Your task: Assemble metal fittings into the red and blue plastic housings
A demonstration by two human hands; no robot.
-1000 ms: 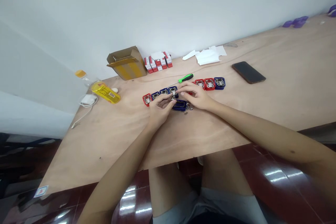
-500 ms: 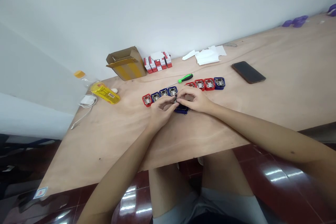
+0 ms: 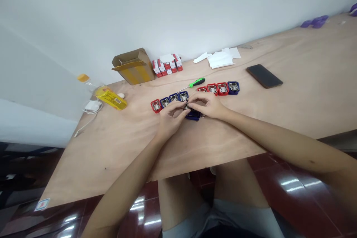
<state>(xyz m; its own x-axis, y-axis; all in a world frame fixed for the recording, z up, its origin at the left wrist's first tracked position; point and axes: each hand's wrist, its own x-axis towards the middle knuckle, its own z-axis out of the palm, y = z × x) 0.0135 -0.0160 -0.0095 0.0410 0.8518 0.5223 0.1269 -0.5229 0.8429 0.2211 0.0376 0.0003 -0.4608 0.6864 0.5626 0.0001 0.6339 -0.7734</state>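
Note:
My left hand [image 3: 170,121] and my right hand [image 3: 209,106] meet over the table, fingertips pinched together around a small shiny metal piece [image 3: 186,106]. Its exact shape is mostly hidden by the fingers. Just below the fingertips lies a dark blue piece [image 3: 193,116], partly covered by my right hand. Beyond my left hand runs a row of red and blue plastic housings with metal clamps, a red clamp [image 3: 156,106] at its left end and a blue clamp [image 3: 183,96] at its right. Another row, with a red clamp [image 3: 222,89] and a blue clamp [image 3: 233,87], sits behind my right hand.
Between the rows lies a green-handled screwdriver [image 3: 197,82]. Along the wall stand an open cardboard box [image 3: 135,72], several red-and-white small boxes [image 3: 167,67] and white papers [image 3: 220,59]. A phone [image 3: 264,76] rests at right; a yellow-labelled bottle [image 3: 110,97] and white charger [image 3: 93,106] lie left.
Both hands stay in nearly the same place, with only slight finger movement at the small metal piece. The view has shifted very slightly.

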